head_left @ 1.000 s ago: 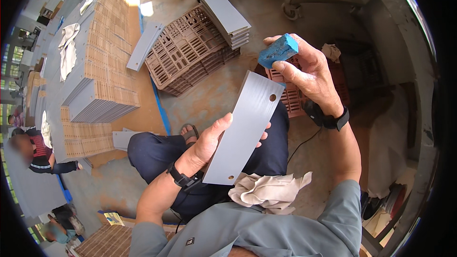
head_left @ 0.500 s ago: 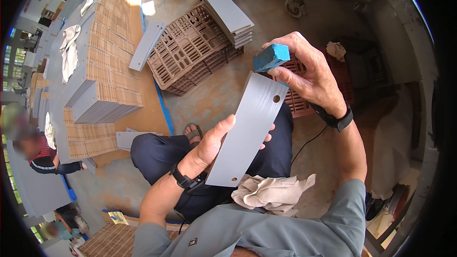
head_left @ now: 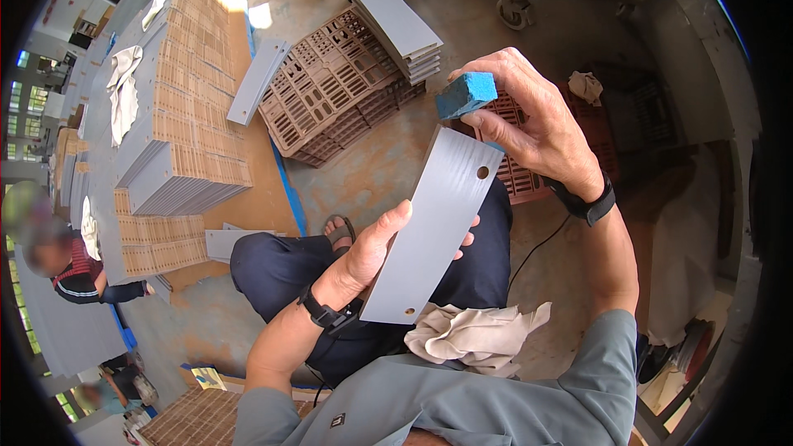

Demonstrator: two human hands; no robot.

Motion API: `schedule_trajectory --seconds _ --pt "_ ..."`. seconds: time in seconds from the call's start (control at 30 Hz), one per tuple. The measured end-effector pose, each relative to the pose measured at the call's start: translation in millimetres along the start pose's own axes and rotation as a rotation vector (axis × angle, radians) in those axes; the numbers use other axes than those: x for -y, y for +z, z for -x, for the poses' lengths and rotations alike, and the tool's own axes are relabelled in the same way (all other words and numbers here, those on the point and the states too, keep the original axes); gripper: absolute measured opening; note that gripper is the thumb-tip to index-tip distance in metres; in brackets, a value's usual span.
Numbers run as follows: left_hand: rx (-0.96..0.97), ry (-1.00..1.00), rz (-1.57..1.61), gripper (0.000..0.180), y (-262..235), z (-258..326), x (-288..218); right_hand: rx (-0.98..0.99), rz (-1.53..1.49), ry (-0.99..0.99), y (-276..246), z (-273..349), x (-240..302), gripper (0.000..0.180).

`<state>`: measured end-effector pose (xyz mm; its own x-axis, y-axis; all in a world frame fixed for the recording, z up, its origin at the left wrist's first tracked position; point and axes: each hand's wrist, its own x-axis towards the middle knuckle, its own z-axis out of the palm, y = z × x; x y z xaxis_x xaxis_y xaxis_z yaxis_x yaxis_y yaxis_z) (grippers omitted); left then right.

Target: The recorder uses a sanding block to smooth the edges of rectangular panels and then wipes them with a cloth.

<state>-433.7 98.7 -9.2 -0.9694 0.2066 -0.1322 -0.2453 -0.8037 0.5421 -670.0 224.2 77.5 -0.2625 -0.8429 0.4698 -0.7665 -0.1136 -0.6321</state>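
Note:
A grey painted board with a round hole near each end slants across my lap. My left hand grips it by its sides, thumb along the left edge and fingertips showing past the right one. Just above the board's upper end, my right hand pinches a blue sanding block between thumb and fingers. The block sits close to the board's top edge; whether they touch I cannot tell. A beige cloth lies crumpled on my lap below the board.
Tall stacks of similar boards stand on the left, with white rags on them. Ahead, an upturned brown plastic crate carries a small pile of grey boards. A wheeled frame stands far right. Another person is at far left.
The blue sanding block in my right hand has shifted slightly left and up and turned a little. The board and my left hand stay nearly still.

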Motion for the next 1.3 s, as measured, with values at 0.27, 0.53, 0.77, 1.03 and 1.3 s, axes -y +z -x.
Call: schedule_trajectory --seconds 0.27,0.53,0.77,1.03,1.3 --pt "0.007 -0.008 -0.014 0.078 1 0 -1 0.007 0.016 0.008 5 5 -11 0.041" --pt "0.03 -0.014 0.02 0.08 -1 1 0 0.05 -0.092 0.027 5 3 -3 0.04" --pt "0.02 -0.028 0.004 0.08 0 -1 1 -0.02 -0.094 0.042 4 6 -5 0.039" --pt "0.005 -0.029 0.011 0.08 0 -1 -1 0.041 0.022 -0.054 5 5 -4 0.04" --pt "0.012 -0.02 -0.002 0.08 1 0 -1 0.009 -0.043 -0.04 0 8 -3 0.041"
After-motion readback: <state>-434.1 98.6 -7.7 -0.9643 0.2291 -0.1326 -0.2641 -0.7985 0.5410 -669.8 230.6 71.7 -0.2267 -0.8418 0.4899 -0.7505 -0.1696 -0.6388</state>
